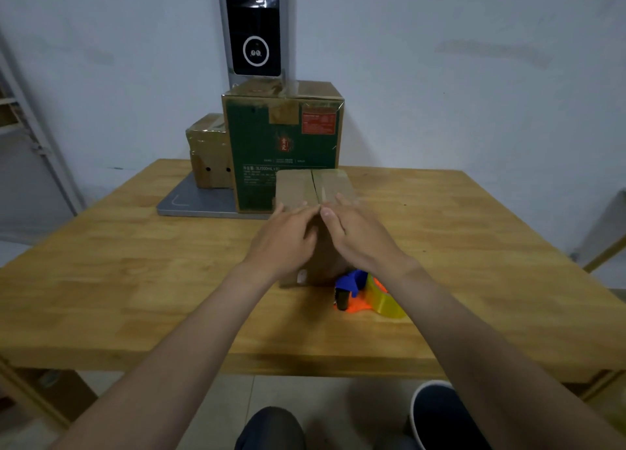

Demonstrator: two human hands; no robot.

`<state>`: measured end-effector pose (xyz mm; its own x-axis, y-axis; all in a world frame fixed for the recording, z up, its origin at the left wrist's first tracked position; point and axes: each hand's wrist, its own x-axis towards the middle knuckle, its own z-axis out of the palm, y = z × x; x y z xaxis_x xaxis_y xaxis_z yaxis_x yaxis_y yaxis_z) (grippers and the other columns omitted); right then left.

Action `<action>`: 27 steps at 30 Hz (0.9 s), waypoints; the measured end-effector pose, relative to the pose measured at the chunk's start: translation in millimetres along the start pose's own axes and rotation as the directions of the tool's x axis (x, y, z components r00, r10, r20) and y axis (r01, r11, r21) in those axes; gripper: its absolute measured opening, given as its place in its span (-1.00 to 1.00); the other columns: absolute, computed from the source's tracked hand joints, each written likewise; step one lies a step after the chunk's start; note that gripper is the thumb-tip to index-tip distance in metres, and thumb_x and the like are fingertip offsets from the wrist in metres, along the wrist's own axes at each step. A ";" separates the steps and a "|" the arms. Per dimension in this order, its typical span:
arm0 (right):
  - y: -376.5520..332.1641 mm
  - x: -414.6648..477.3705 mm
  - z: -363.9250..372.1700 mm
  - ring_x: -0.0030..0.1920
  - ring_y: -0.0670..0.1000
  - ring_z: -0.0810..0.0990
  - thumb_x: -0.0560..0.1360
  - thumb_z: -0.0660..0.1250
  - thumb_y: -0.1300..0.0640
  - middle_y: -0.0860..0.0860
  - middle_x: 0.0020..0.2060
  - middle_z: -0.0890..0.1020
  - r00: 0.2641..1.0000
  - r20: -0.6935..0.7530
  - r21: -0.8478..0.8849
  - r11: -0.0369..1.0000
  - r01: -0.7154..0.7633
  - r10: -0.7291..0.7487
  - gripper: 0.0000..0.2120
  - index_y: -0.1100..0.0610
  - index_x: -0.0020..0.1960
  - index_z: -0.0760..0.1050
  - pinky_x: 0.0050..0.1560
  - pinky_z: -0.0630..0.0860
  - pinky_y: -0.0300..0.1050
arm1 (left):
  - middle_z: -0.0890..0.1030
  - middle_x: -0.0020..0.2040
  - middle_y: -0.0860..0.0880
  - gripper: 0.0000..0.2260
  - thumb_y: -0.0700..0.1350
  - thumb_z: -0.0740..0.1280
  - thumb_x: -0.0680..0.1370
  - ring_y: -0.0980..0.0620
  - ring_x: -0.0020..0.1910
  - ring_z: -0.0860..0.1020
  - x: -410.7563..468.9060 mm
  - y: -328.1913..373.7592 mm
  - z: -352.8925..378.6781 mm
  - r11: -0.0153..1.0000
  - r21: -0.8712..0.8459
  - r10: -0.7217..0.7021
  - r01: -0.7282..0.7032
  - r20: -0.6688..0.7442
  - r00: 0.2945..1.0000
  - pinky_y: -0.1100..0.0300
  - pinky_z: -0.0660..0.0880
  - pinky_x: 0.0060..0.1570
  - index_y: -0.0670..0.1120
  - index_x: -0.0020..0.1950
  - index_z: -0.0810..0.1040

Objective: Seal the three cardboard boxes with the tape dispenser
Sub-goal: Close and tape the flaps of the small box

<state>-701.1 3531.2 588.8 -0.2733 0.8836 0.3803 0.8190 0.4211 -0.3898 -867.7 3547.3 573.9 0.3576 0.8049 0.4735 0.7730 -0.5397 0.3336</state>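
While the left hand [288, 243] and right hand [359, 236] press down the flaps of the small box [294, 189] mid-table, fingers flat and gripping nothing, the tape dispenser [366, 292] lies just beside the box's near right corner, under the right wrist, so right's closer. It lies crosswise, roller end pointing left; the seam [313, 189] runs toward the far edge

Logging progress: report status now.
Left hand, right hand press flaps shut on small brown cardboard box. Orange-and-blue tape dispenser untouched on wooden table. Nothing blocking.
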 end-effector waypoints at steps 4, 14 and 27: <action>5.8 -0.1 7.8 0.44 -0.03 0.40 0.72 -0.04 0.00 -0.04 0.38 0.54 0.999 -0.030 -0.065 0.997 0.029 -0.031 -0.57 0.04 0.45 0.45 0.51 0.09 -0.04 | 0.41 0.54 0.03 -0.58 -0.03 0.17 0.70 0.08 0.56 0.27 1.1 -1.0 9.0 0.994 0.106 0.018 -0.017 -0.004 1.000 -0.01 0.04 0.59 -0.01 0.58 0.33; 41.9 -15.8 1.0 0.51 -0.02 0.33 0.72 -0.11 -0.01 -0.04 0.44 0.49 0.991 -0.112 -0.176 0.981 -0.085 0.066 -0.51 0.06 0.50 0.41 0.57 0.08 -0.01 | 0.36 0.56 0.09 -0.57 0.04 0.15 0.71 0.12 0.58 0.22 -12.8 -16.9 -3.4 0.983 0.171 -0.067 0.073 -0.040 0.997 0.03 0.09 0.55 0.05 0.60 0.30; 15.4 -2.1 4.9 0.48 0.01 0.34 0.69 -0.15 -0.18 0.03 0.40 0.52 0.998 -0.037 -0.141 0.989 0.042 -0.048 -0.41 0.07 0.45 0.45 0.49 0.14 -0.08 | 0.34 0.57 0.11 -0.49 0.19 0.16 0.66 0.10 0.58 0.21 4.7 -5.9 8.0 0.989 0.144 -0.025 0.019 0.036 0.999 -0.05 0.04 0.60 0.07 0.60 0.29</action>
<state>-690.4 3536.8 577.9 -0.2929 0.8542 0.4295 0.8699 0.4245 -0.2511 -866.4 3556.3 567.7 0.3571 0.8266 0.4350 0.8472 -0.4828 0.2219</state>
